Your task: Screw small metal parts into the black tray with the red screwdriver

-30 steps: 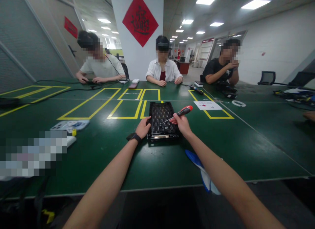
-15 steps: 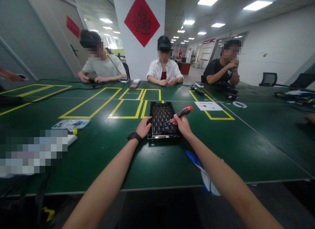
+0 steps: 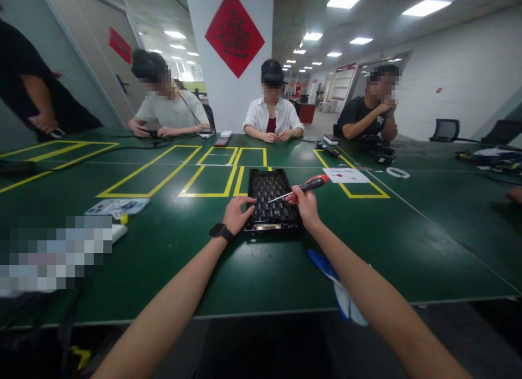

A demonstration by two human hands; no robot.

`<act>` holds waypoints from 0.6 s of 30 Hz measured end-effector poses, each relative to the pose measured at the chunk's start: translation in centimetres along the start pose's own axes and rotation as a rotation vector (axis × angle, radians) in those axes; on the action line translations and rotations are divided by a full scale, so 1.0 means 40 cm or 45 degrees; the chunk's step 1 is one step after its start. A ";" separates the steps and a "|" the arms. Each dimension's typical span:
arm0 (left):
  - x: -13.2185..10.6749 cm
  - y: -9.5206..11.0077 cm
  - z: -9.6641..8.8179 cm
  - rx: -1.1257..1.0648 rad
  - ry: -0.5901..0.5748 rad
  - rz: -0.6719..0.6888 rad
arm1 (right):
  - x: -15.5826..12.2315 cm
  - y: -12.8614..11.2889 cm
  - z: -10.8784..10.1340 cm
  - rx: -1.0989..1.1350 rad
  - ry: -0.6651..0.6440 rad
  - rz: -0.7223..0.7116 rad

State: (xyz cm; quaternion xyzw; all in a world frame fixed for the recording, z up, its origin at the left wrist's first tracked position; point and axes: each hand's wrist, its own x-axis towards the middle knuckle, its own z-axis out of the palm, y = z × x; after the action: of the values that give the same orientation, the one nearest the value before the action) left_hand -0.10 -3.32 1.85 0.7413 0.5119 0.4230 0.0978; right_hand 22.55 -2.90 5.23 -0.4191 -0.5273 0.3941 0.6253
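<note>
A black rectangular plastic case (image 3: pixel 269 184) with a grid of moulded cells lies flat on the table. A light metallic strip shows at its near edge. My left hand (image 3: pixel 237 215), with a dark watch on the wrist, grips the case's left side, the thumb and forefinger reaching over its rim. In my right hand (image 3: pixel 305 205) is a red and black screwdriver (image 3: pixel 313 182), its handle up to the right. The thin shaft slants down left over the cells; whether the tip touches anything I cannot tell.
Blue and white gloves (image 3: pixel 342 292) lie by the near edge under my right forearm. Left are a phone (image 3: pixel 118 206) and a blurred-out stack (image 3: pixel 57 254). A white paper (image 3: pixel 346 175) and a tape roll (image 3: pixel 397 173) lie right. Several people are around the table.
The screwdriver has tilted lower and its handle has shifted right with my right hand. My left fingers have moved slightly right over the case. A person in black has come in at far left.
</note>
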 end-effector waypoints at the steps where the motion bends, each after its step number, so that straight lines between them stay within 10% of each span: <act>1: 0.000 0.003 -0.001 0.003 -0.003 -0.006 | -0.002 -0.002 0.002 0.003 0.002 -0.010; 18: -0.018 0.020 -0.005 0.079 -0.020 0.023 | -0.010 0.018 -0.006 -0.201 -0.079 -0.028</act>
State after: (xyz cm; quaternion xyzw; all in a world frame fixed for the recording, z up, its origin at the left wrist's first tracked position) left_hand 0.21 -4.33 2.06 0.7519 0.5172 0.4019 0.0750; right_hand 22.68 -3.06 4.39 -0.4489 -0.5804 0.3572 0.5779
